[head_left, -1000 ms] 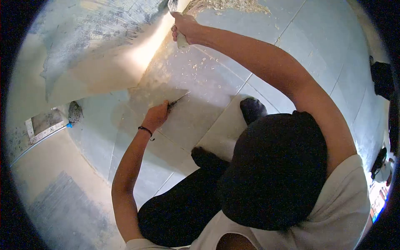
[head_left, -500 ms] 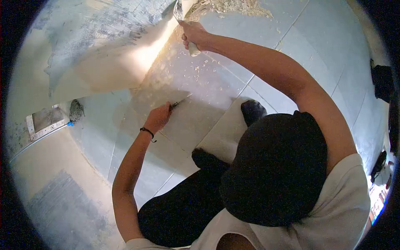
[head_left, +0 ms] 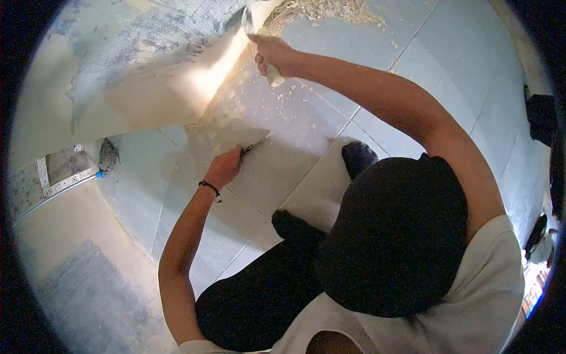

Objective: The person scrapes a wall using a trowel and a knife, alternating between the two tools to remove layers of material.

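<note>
My right hand (head_left: 276, 54) is closed round the pale handle of a scraper (head_left: 249, 22), with its shiny metal blade up against the foot of the wall (head_left: 147, 94). Shavings and flakes (head_left: 324, 10) lie heaped beside the blade and scattered below it. Lower and to the left, my left hand (head_left: 225, 166) grips a thin dark-handled tool (head_left: 253, 145) whose narrow tip points right, low over the floor tiles (head_left: 277, 171). I cannot tell the exact kind of that tool. A dark cord bracelet (head_left: 209, 187) is on the left wrist.
My black-clad knee (head_left: 395, 236) and feet (head_left: 358, 158) occupy the floor close in. At the left are a power strip (head_left: 68, 183) with a cable and a dark tangled clump (head_left: 108, 154). Dark items (head_left: 539, 118) stand at the far right.
The right hand has shifted slightly downward, and the scraper has moved a little left and down along the wall's foot. The left hand has stayed nearly still.
</note>
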Demonstrator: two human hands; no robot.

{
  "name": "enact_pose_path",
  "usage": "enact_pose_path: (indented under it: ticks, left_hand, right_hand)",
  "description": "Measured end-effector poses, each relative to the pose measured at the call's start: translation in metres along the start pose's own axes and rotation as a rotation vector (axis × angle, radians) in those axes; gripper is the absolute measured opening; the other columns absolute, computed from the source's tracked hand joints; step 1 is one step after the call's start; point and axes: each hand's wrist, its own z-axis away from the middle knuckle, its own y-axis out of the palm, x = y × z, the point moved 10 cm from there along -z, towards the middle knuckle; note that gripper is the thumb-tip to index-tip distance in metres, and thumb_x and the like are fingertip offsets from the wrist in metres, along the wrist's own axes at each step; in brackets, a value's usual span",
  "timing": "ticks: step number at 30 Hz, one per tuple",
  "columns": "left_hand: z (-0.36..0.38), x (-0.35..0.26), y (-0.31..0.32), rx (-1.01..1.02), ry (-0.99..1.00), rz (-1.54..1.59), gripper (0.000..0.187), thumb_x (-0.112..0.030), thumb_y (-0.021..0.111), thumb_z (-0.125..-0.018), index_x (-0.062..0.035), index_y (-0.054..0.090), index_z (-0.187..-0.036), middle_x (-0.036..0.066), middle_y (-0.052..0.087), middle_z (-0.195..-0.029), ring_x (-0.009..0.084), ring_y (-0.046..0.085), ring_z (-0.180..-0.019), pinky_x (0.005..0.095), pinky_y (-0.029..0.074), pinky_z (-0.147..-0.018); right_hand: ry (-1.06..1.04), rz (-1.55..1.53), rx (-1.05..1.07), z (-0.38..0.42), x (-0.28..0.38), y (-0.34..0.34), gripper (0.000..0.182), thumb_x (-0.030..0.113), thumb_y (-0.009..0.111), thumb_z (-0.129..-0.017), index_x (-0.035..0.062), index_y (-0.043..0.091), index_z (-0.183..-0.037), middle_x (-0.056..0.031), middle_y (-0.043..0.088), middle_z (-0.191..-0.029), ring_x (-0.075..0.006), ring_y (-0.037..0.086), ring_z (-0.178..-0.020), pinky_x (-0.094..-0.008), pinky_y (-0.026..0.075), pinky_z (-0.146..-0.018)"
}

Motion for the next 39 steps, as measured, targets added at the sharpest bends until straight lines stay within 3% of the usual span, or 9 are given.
enact_pose_path:
  ticks: [4,5,8,11,14,20,32,35,39]
  left_hand:
    - [0.002,-0.001,0.0,-0.09,0.085,0.002,0.019,-0.012,0.048,-0.093,-0.0016,0.045,-0.108,0.022,0.064,-0.09,0.0402,0.064,-0.082,0.0504,0.052,-0.069]
    - [0.001,-0.002,0.001,-0.064,0.079,-0.005,0.02,-0.012,0.048,-0.093,-0.0015,0.045,-0.109,0.022,0.064,-0.09,0.04,0.064,-0.082,0.0503,0.052,-0.069]
    - [0.0,0.0,0.004,0.002,0.047,-0.035,0.02,-0.012,0.048,-0.093,-0.0013,0.045,-0.109,0.021,0.064,-0.089,0.0393,0.065,-0.082,0.05,0.052,-0.069]
    - [-0.003,0.002,0.005,-0.004,0.018,-0.047,0.02,-0.013,0.048,-0.093,-0.0015,0.045,-0.108,0.021,0.064,-0.087,0.0392,0.065,-0.081,0.05,0.052,-0.068]
    - [-0.003,-0.003,-0.001,-0.017,0.015,-0.014,0.018,-0.014,0.047,-0.093,-0.0018,0.046,-0.107,0.021,0.064,-0.085,0.0398,0.064,-0.08,0.0506,0.052,-0.068]
    - [-0.006,0.001,0.003,0.023,0.022,-0.024,0.016,-0.015,0.047,-0.094,-0.0024,0.046,-0.104,0.02,0.064,-0.086,0.0396,0.064,-0.082,0.0505,0.051,-0.068]
    - [0.001,0.001,0.007,-0.06,0.069,-0.029,0.018,-0.015,0.044,-0.095,-0.0028,0.045,-0.109,0.02,0.064,-0.089,0.0393,0.064,-0.082,0.0489,0.053,-0.068]
    - [0.002,0.004,0.009,-0.072,0.081,-0.04,0.018,-0.015,0.045,-0.095,-0.0029,0.044,-0.108,0.02,0.064,-0.09,0.0393,0.064,-0.082,0.0496,0.053,-0.069]
    - [0.002,0.001,0.006,-0.039,0.047,-0.004,0.017,-0.014,0.046,-0.094,-0.003,0.043,-0.106,0.02,0.064,-0.09,0.0395,0.064,-0.082,0.05,0.052,-0.069]
  right_hand:
    - [-0.242,-0.062,0.113,-0.045,0.023,-0.003,0.034,0.026,0.044,-0.099,0.0105,0.043,-0.13,-0.0025,0.044,-0.064,-0.0134,0.044,-0.045,-0.0325,0.043,-0.041]
    - [-0.066,-0.082,-0.01,-0.037,0.038,-0.007,0.031,0.02,0.041,-0.098,0.0067,0.043,-0.126,-0.0045,0.045,-0.062,-0.0153,0.045,-0.044,-0.0322,0.042,-0.041]
    - [-0.031,-0.245,-0.001,-0.056,0.028,-0.013,0.029,0.033,0.049,-0.099,0.0072,0.045,-0.085,-0.005,0.046,-0.059,-0.0147,0.045,-0.043,-0.0324,0.044,-0.041]
    - [-0.127,0.045,0.034,-0.012,0.019,-0.007,0.04,0.043,0.054,-0.096,0.0104,0.04,-0.078,-0.0015,0.043,-0.059,-0.0115,0.043,-0.045,-0.0315,0.044,-0.041]
    - [0.07,0.048,-0.01,-0.005,0.004,-0.005,0.041,0.046,0.055,-0.095,0.0105,0.042,-0.082,-0.0005,0.044,-0.06,-0.0117,0.044,-0.045,-0.0313,0.044,-0.041]
    - [-0.114,0.137,0.048,-0.017,0.011,-0.023,0.038,0.046,0.055,-0.095,0.0105,0.045,-0.086,-0.0001,0.044,-0.058,-0.0126,0.044,-0.044,-0.0322,0.044,-0.041]
    - [-0.062,0.086,-0.027,-0.006,0.014,-0.011,0.036,0.043,0.054,-0.096,0.0083,0.046,-0.096,-0.0013,0.045,-0.059,-0.0132,0.047,-0.045,-0.0333,0.045,-0.042]
    - [-0.06,0.087,-0.013,-0.009,0.015,-0.013,0.038,0.04,0.052,-0.098,0.0067,0.049,-0.116,-0.0016,0.046,-0.061,-0.0138,0.049,-0.048,-0.0334,0.045,-0.043]
    - [-0.278,0.036,-0.04,-0.112,0.054,-0.066,0.043,0.045,0.053,-0.096,0.0034,0.053,-0.106,-0.0103,0.055,-0.065,-0.0213,0.057,-0.053,-0.044,0.052,-0.051]
